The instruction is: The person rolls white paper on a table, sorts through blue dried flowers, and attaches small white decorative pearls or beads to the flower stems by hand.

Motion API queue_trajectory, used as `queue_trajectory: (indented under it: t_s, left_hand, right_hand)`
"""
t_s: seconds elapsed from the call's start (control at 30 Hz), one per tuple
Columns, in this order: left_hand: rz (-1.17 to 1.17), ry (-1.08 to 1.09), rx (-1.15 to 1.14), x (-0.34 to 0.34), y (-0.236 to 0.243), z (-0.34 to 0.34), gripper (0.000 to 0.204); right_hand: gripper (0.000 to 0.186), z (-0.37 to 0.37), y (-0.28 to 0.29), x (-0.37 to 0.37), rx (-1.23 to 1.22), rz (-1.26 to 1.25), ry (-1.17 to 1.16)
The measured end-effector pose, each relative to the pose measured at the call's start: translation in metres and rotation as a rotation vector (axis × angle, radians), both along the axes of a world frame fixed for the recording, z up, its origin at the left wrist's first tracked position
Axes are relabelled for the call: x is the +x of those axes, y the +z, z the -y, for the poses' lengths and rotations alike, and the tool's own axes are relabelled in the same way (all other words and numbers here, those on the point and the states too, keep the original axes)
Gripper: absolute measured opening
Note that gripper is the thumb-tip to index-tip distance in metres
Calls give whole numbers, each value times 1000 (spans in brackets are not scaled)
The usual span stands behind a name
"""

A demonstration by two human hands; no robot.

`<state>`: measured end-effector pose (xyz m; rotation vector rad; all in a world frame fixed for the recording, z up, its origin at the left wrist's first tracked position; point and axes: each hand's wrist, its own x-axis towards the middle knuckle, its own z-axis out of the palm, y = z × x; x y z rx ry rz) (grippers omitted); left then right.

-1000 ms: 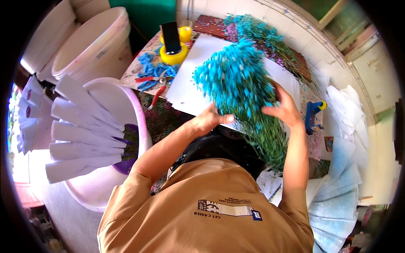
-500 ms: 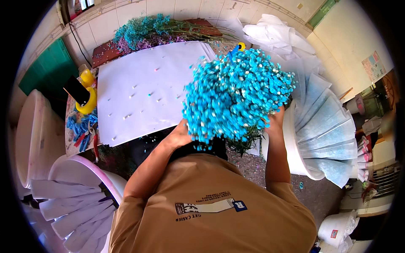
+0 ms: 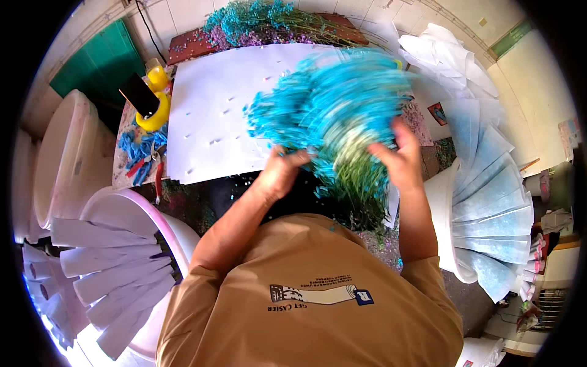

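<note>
Probably light and fragile, the blue flowers (image 3: 345,92) suit holding by their stems (image 3: 362,174), right hand (image 3: 400,158) splayed against them, left hand (image 3: 280,175) unclear in its hold.

Blue flower bunch (image 3: 342,92), motion-blurred, between left hand (image 3: 280,174) and right hand (image 3: 400,158), green stems toward near side. White paper (image 3: 211,122) on bench (image 3: 122,174). Far: loose blue flowers (image 3: 251,18). Left: black phone (image 3: 139,95), red-handled pliers (image 3: 159,175), bucket (image 3: 143,205) with white wraps (image 3: 110,257). Right: pleated pale-blue wraps (image 3: 495,214).

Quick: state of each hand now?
Left hand: at the blue flower bunch; grip hidden, can't tell.
Right hand: partly spread at the bunch; hold blurred, can't tell.
</note>
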<state>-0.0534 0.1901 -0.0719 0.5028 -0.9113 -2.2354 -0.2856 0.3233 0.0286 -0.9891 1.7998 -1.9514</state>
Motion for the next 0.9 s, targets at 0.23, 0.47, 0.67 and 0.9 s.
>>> queue_trajectory:
  t_s: [0.23, 0.47, 0.67, 0.9]
  left_hand:
    - [189, 48, 106, 33, 14, 29, 47]
    - [582, 55, -39, 77, -3, 45, 22]
    - [1105, -131, -1021, 95, 55, 19, 37]
    - [874, 61, -1049, 13, 81, 2, 40]
  right_hand:
    - [26, 44, -13, 3, 103, -198, 279]
    - [38, 78, -24, -9, 123, -189, 251]
    - [62, 74, -14, 9, 103, -55, 463]
    - [67, 60, -26, 10, 61, 28, 496]
